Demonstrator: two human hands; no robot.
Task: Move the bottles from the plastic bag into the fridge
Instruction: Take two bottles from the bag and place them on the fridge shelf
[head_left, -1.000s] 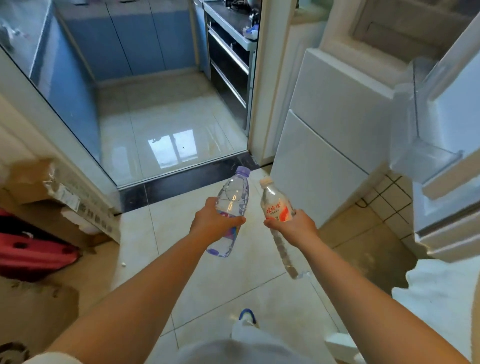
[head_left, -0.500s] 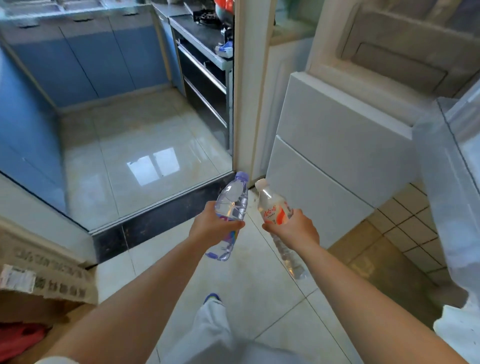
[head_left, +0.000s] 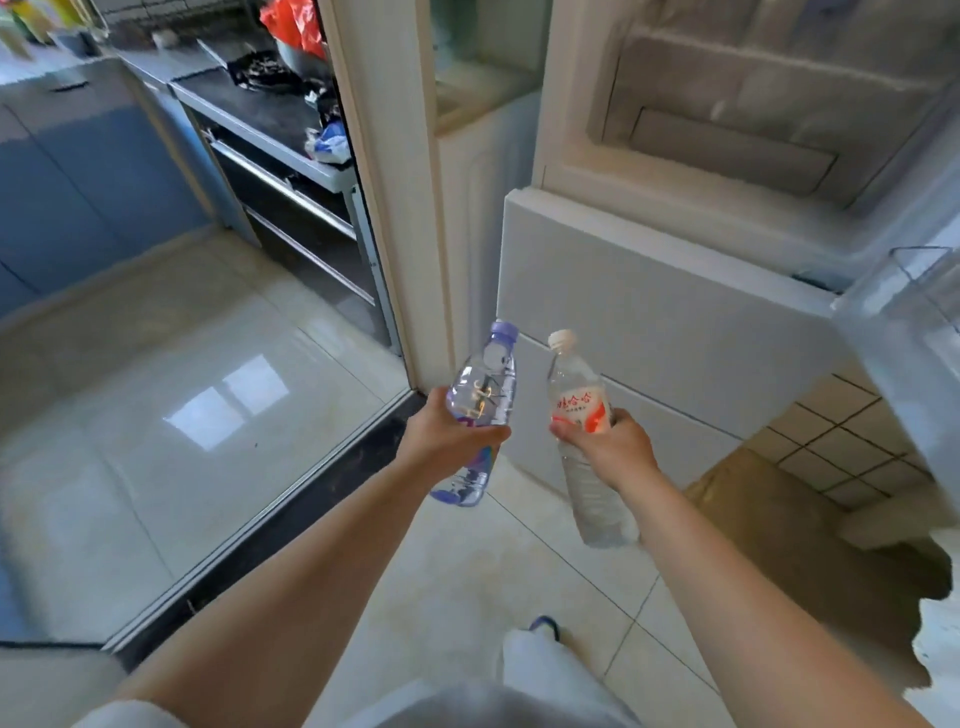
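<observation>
My left hand (head_left: 447, 441) grips a clear water bottle with a purple cap (head_left: 485, 384) around its middle. My right hand (head_left: 608, 447) grips a second clear bottle with a white cap and a red label (head_left: 576, 400). Both bottles are held upright, side by side, in front of the white fridge (head_left: 649, 322). The fridge's upper compartment (head_left: 727, 119) stands open above the closed lower drawers. Its open door with a clear shelf (head_left: 904, 353) is at the right edge. The plastic bag is not in view.
A door frame (head_left: 395, 208) stands just left of the fridge, with a dark threshold (head_left: 291, 514) leading into a kitchen with blue cabinets (head_left: 93, 171) and a stove counter (head_left: 260, 109). A brown cardboard sheet (head_left: 810, 540) lies on the tiled floor at right.
The view has swung up and toward the fridge, so its open upper compartment fills more of the frame. Both hands still hold their bottles and have come closer to the fridge front.
</observation>
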